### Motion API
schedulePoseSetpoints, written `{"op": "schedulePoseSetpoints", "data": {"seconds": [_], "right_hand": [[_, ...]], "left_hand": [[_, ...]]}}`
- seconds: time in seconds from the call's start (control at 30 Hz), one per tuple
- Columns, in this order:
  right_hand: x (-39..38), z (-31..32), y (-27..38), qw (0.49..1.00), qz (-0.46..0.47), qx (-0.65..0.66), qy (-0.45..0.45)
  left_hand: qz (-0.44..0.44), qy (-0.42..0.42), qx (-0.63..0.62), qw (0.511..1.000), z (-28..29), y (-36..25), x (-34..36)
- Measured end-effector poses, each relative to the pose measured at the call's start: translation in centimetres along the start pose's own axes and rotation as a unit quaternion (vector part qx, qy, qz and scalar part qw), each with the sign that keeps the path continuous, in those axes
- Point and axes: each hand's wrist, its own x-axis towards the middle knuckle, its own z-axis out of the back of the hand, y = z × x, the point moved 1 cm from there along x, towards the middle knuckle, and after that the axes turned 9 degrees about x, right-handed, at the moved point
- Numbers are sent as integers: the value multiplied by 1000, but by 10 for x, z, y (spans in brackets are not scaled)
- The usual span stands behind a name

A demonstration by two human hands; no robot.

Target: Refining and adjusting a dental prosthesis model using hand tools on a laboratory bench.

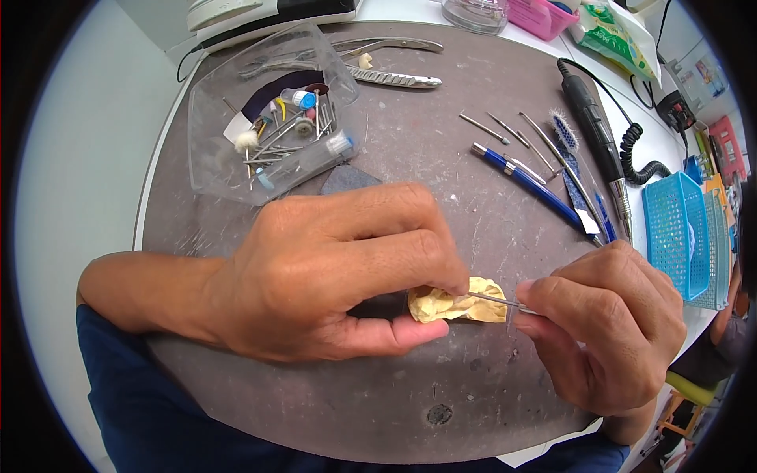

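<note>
In the middle of the work mat, my left hand grips a pale yellow dental plaster model, its fingers bent over the model and thumb against its near side. My right hand, to the right, is closed on a thin metal instrument whose shaft reaches leftward across the model's surface; its tip is hidden near my left fingertips. A grey square pad lies partly behind my left hand.
Around the grey mat are a clear tray of burs, metal pliers, a blue pen-like tool, brushes, a black corded handpiece and blue baskets. Another person's arm shows at the far right.
</note>
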Motion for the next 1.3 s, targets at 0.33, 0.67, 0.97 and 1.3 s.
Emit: {"op": "schedulePoseSetpoints", "data": {"seconds": [0.33,0.67,0.97,1.3], "right_hand": [[2,-4,11,999,-29,-7,-21],[-1,5,21,995,-9,-104,7],[1,-1,14,998,5,-66,-19],[-3,2,13,997,24,-77,-10]], "left_hand": [[-9,-7,16,1000,1,-1,-1],[-27,-31,6,999,-1,-2,2],[-8,-28,45,999,-1,-3,-2],[-63,-63,64,994,-7,-4,-6]]}}
